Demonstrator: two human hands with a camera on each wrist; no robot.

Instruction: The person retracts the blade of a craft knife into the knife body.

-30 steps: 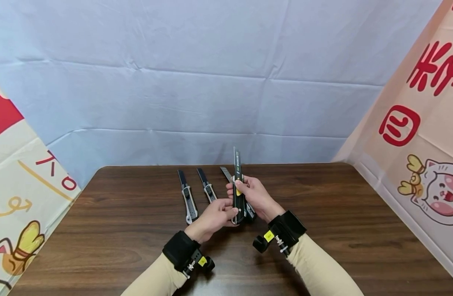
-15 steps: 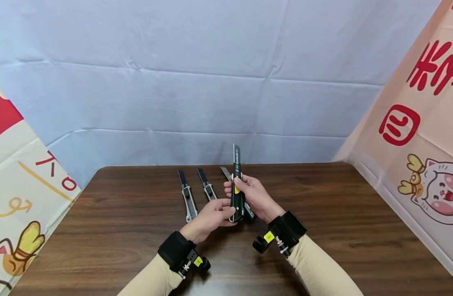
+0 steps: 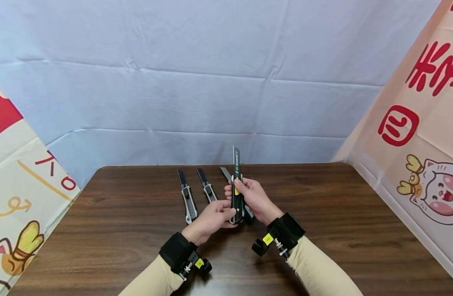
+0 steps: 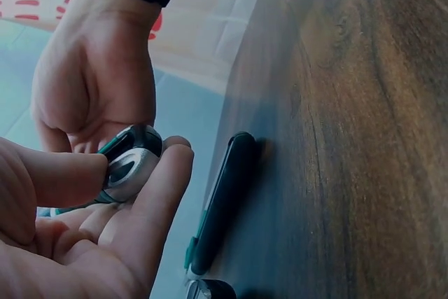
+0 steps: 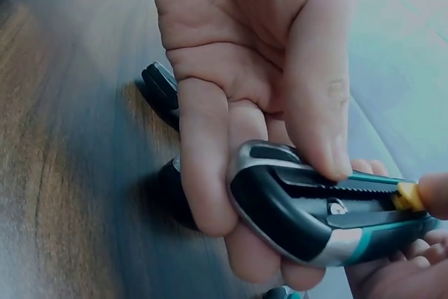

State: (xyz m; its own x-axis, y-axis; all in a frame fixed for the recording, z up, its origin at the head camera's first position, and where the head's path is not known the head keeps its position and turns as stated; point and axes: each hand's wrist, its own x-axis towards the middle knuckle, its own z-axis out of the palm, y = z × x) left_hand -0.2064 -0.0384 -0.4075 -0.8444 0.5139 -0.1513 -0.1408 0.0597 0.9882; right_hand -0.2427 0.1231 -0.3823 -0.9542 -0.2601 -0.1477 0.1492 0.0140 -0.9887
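Both hands hold a black and green utility knife [image 3: 236, 201] upright over the table, its blade [image 3: 236, 156] out and pointing away. My left hand [image 3: 213, 217] pinches the metal butt end [image 4: 129, 167] between thumb and fingers. My right hand [image 3: 253, 196] grips the handle higher up, thumb on the yellow slider [image 3: 236, 190]. The right wrist view shows the knife [image 5: 315, 222] close, with the left hand [image 5: 238, 54] wrapped round its end and the yellow slider [image 5: 406, 197] under a fingertip.
Three more utility knives lie on the dark wooden table [image 3: 322, 213] behind the hands: one at the left [image 3: 188, 199], one in the middle [image 3: 208, 188], and one [image 3: 225, 172] partly hidden by the held knife. Cloth backdrops enclose the table's back and sides.
Both hands keep their hold. The knife rose a little and came back down slightly; otherwise nothing has moved.
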